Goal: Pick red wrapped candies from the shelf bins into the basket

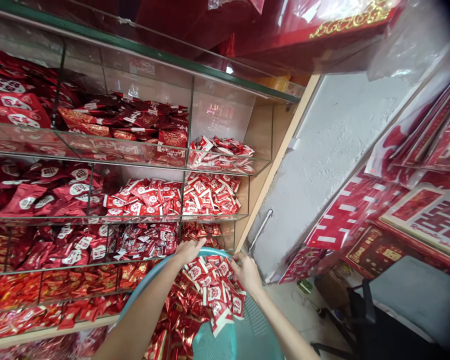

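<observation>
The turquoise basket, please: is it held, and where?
The left hand and right hand appear to hold the turquoise basket by its far rim.

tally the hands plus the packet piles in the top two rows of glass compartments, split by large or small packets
Hands: 2 (left hand, right hand)
Large-packet piles: 3 (upper left pile, upper middle pile, lower left pile)
Small-packet piles: 3 (upper right pile, lower middle pile, lower right pile)
Total: 8
</observation>
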### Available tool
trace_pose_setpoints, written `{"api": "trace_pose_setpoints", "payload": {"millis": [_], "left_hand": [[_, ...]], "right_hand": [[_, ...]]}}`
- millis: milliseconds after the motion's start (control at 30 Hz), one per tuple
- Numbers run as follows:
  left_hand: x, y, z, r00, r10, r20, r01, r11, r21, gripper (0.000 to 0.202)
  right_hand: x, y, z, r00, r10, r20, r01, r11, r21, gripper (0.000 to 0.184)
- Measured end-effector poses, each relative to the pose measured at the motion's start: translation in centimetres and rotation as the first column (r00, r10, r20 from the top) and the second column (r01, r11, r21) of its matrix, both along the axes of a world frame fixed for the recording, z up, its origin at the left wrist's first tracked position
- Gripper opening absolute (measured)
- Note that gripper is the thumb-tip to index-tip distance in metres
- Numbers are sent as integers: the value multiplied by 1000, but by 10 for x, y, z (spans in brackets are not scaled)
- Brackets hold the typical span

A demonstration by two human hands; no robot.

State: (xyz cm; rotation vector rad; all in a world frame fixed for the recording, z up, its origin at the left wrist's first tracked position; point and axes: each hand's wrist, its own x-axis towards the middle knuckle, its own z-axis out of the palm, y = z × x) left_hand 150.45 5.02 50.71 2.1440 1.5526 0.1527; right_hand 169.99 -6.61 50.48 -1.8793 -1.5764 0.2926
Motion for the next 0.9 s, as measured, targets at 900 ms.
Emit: {"api": "trace_pose_setpoints", "payload": {"millis": [900], "left_hand": [[0,1,2,1000,-8,-7,8,1000,-10,90]], "right_hand": [[-43,144,150,775,505,380,-551,835,15,33]]}}
